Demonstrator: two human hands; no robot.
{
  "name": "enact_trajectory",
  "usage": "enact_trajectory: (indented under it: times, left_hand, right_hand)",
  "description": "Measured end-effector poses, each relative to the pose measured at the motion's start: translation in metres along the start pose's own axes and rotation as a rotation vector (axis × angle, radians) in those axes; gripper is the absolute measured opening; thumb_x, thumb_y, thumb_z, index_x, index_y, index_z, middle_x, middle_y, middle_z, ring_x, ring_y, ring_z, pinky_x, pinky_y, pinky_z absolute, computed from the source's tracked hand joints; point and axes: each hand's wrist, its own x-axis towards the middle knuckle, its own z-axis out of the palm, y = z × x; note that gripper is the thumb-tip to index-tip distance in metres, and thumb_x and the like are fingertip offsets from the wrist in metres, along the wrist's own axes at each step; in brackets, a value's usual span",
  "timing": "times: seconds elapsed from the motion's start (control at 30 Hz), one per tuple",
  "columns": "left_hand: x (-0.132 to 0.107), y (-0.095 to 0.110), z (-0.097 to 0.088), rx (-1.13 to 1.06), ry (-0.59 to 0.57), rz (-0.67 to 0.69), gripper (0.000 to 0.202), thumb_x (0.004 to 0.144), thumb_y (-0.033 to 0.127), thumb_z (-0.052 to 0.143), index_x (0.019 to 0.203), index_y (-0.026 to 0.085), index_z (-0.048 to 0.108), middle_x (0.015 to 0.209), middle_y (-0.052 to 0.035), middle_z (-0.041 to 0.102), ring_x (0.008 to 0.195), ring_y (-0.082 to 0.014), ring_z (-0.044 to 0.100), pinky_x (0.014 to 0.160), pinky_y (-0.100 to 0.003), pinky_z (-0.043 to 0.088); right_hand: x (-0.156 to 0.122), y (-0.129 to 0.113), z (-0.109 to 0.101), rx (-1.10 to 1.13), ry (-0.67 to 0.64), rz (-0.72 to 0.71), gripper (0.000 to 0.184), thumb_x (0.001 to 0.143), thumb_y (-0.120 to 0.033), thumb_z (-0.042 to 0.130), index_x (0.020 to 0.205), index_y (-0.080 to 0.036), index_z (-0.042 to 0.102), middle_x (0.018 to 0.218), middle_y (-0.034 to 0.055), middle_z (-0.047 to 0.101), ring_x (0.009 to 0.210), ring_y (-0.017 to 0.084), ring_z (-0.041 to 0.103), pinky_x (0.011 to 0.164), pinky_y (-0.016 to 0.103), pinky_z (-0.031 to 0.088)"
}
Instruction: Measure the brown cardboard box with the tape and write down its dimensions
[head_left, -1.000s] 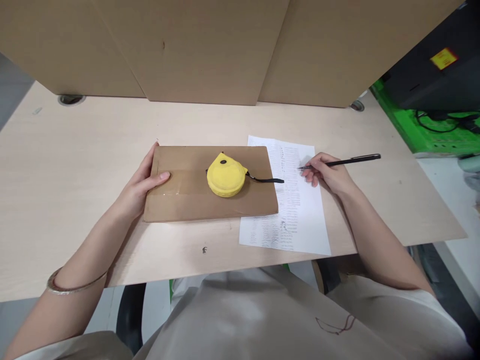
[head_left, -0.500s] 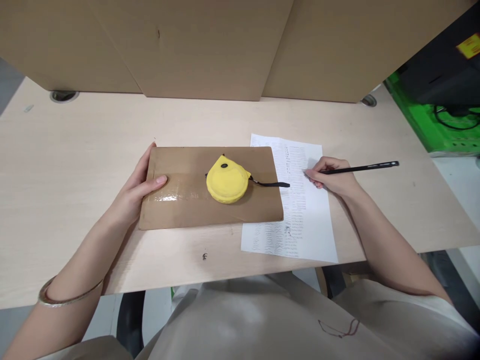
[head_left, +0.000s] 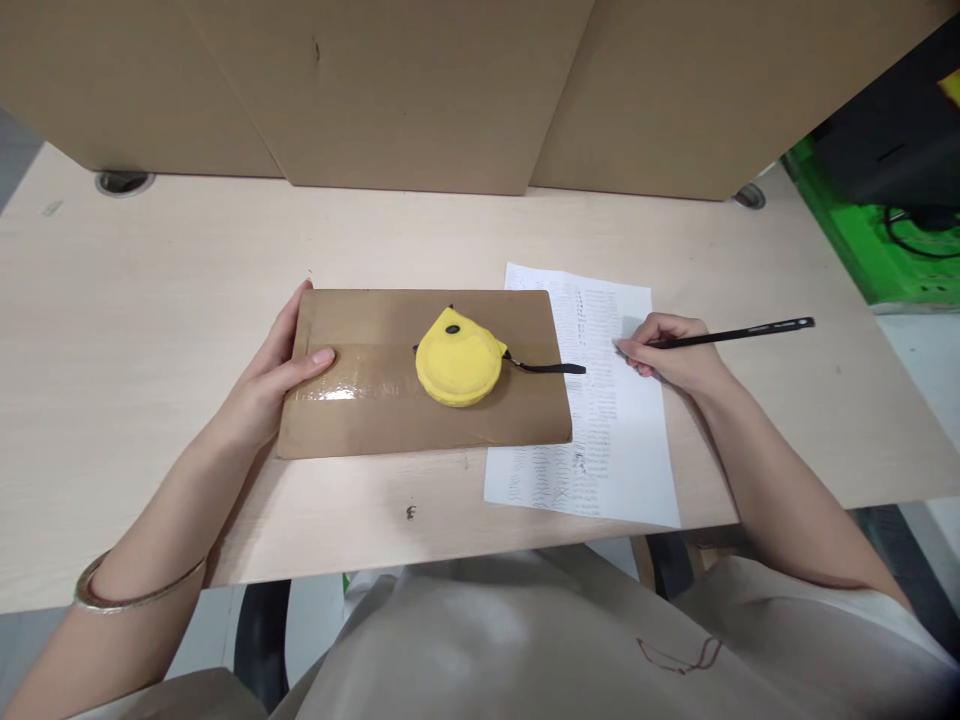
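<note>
My left hand [head_left: 281,370] grips the left end of a flat brown cardboard box [head_left: 375,420], thumb on top and fingers round its far edge. Glossy clear tape runs across that end. On the box lies a round yellow tape measure [head_left: 459,362] with a pointed corner, a dark oval button and a black wrist strap [head_left: 551,369] reaching past the box's right edge. A black pencil [head_left: 739,332] is pinched in my right hand [head_left: 671,350], its tip by the right part of a white sheet [head_left: 637,450] covered in rows of writing. The box overlaps the sheet's left side.
Tall cardboard panels [head_left: 405,90] stand along the back of the pale wooden table [head_left: 135,330]. Round cable holes [head_left: 124,184] sit near its back corners. A green crate [head_left: 840,230] with dark equipment stands at the right. The table's front edge runs close to my body.
The view has shifted slightly, so the right-hand side appears a little farther right. Both hands keep their holds, and the box and tape measure stay as they were.
</note>
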Motion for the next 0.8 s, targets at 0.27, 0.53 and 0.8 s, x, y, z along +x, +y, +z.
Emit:
enact_trajectory:
  times: [0.27, 0.53, 0.8]
  left_hand:
    - [0.0004, -0.0021, -0.0017, -0.016, 0.005, -0.009, 0.108, 0.085, 0.049, 0.093, 0.179, 0.040, 0.040, 0.190, 0.0000, 0.038, 0.174, -0.0488, 0.032, 0.134, -0.058, 0.048]
    - [0.0027, -0.0043, -0.0020, -0.010, -0.022, -0.007, 0.111, 0.084, 0.051, 0.091, 0.180, 0.040, 0.037, 0.188, -0.0038, 0.040, 0.170, -0.0504, 0.041, 0.134, -0.062, 0.047]
    - [0.0007, -0.0012, 0.0002, -0.028, -0.023, -0.011, 0.110, 0.086, 0.049, 0.091, 0.181, 0.038, 0.036, 0.189, -0.0034, 0.040, 0.168, -0.0482, 0.044, 0.135, -0.063, 0.045]
  right_hand:
    - [0.0014, -0.0002, 0.0010, -0.004, 0.031, -0.010, 0.049, 0.065, -0.046, 0.104, 0.054, -0.025, 0.060, 0.048, 0.0003, 0.060, 0.044, 0.012, 0.050, 0.047, 0.029, 0.040]
    - [0.0016, 0.0024, 0.0001, 0.013, 0.050, 0.029, 0.045, 0.066, -0.036, 0.100, 0.054, -0.024, 0.058, 0.050, 0.0014, 0.061, 0.044, 0.011, 0.050, 0.044, 0.029, 0.040]
    - [0.0006, 0.0004, -0.0002, -0.016, 0.075, 0.064, 0.033, 0.070, -0.020, 0.087, 0.055, -0.024, 0.057, 0.051, 0.0017, 0.060, 0.046, 0.012, 0.048, 0.044, 0.029, 0.034]
